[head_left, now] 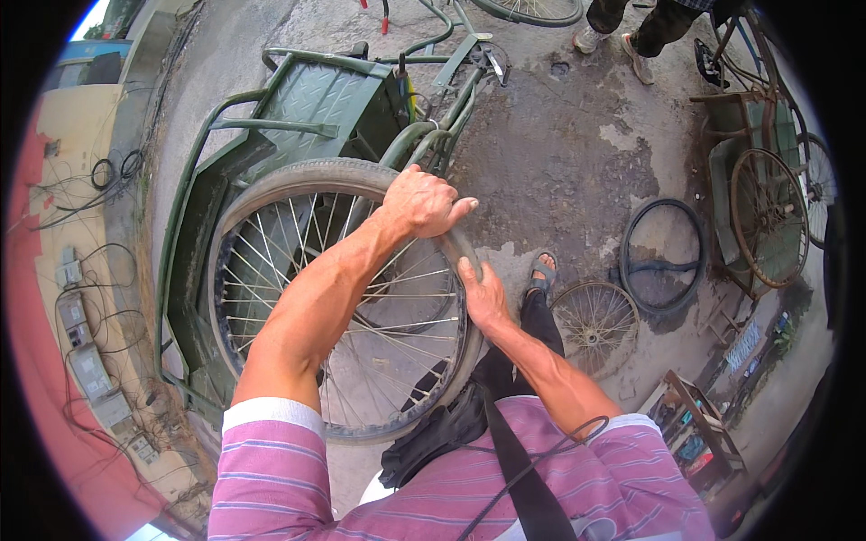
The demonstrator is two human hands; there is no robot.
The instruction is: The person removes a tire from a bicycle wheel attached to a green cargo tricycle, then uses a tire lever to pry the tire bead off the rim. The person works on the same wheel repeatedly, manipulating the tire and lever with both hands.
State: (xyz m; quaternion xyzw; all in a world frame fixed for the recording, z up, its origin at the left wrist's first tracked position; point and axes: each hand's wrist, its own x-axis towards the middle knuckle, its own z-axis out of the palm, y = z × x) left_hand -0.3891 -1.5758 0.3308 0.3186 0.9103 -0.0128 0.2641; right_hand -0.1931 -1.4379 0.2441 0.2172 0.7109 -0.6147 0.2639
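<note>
A large spoked wheel with a worn grey tyre (pixel 327 171) stands in front of me, leaning by a green metal cart (pixel 311 99). My left hand (pixel 422 203) is closed over the top right of the tyre, its thumb sticking out to the right. Lower down the same side, my right hand (pixel 485 296) grips the tyre with the thumb on its near face and the fingers partly hidden. The cart's tubular frame (pixel 417 142) lies just beyond my left hand. The wheel's hub is hidden behind my left forearm.
To the right on the ground lie a bare spoked wheel (pixel 593 339) and a black tyre (pixel 701 257). Another green cart (pixel 740 203) with a rusty wheel (pixel 769 216) stands farther right. A person's legs (pixel 648 36) show at the back. A wooden box (pixel 699 406) is at lower right.
</note>
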